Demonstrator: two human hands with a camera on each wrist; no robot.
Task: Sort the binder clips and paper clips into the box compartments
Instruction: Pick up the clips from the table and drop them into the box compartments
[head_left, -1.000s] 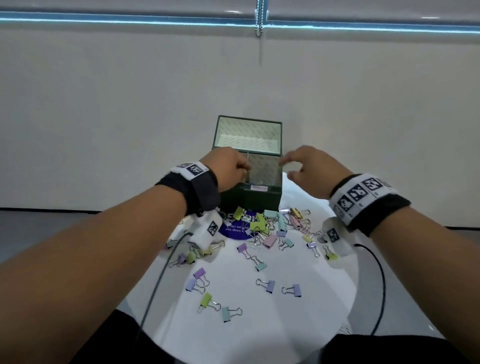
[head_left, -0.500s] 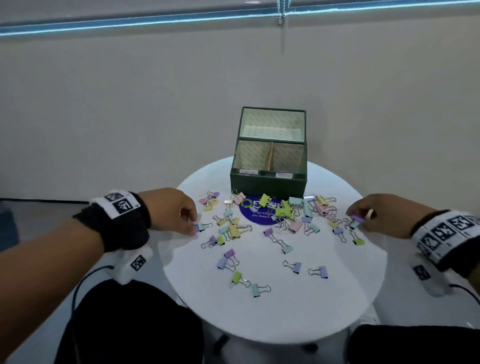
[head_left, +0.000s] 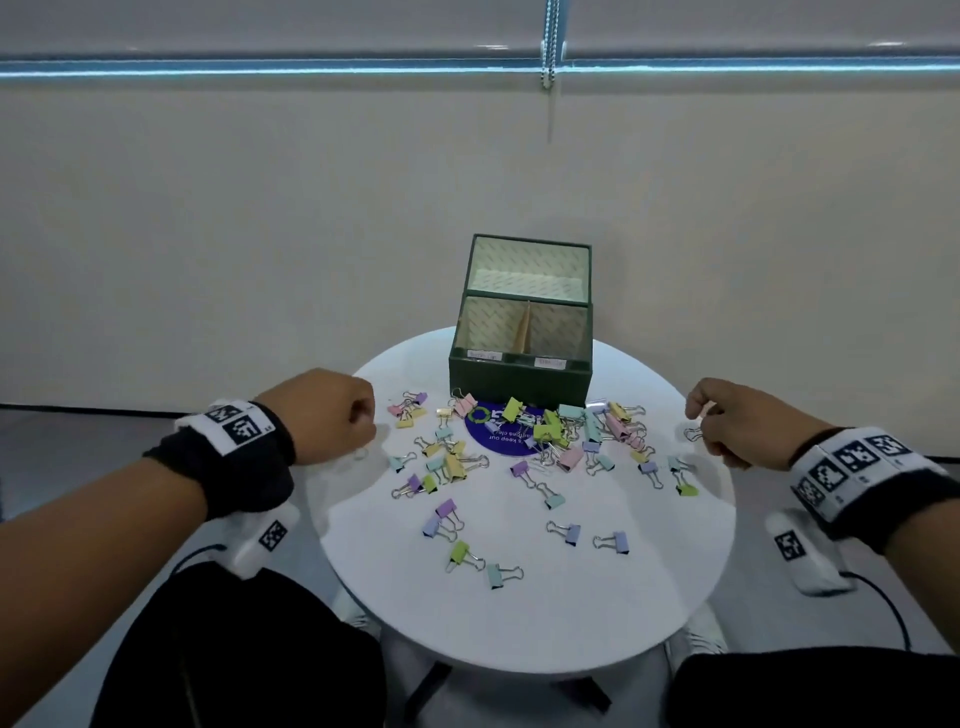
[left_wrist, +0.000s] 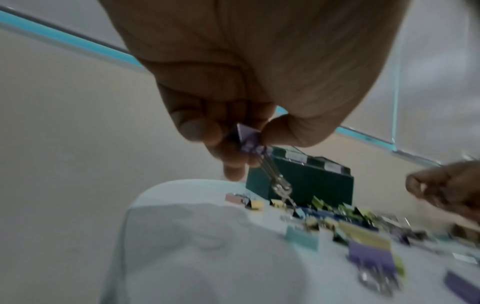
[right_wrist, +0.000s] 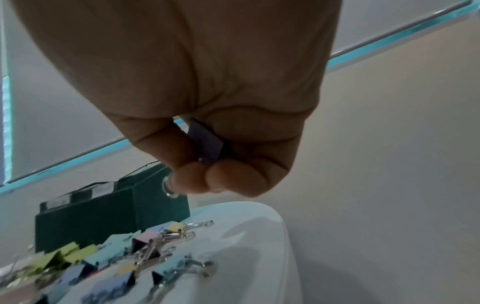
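Both hands now hold clips at the table's edges: the left hand (head_left: 332, 415) pinches a purple binder clip (left_wrist: 248, 139) between thumb and fingers, its wire handles hanging down, and the right hand (head_left: 737, 421) has its fingers curled round another purple clip (right_wrist: 206, 144), a wire loop showing by the fingertips. A second ago both hands were up at the green box (head_left: 519, 374), over its near compartments; half a second ago they had dropped to the left and right edges of the round white table (head_left: 519, 623) and were reaching into the scatter; so one delivery seems finished and a fresh pair has been picked up. The box stands at the far side of the table, its near part split by a divider into two labelled compartments (the labels are too small to read, and what lies inside cannot be seen). Most of the pile of binder clips (head_left: 550, 436) is unsorted, spread across the table's middle and over a blue disc (head_left: 493, 441) just in front of the box; a few silvery paper clips seem mixed in. The task looks early; next, I judge, both hands carry their clips back to the proper compartment.
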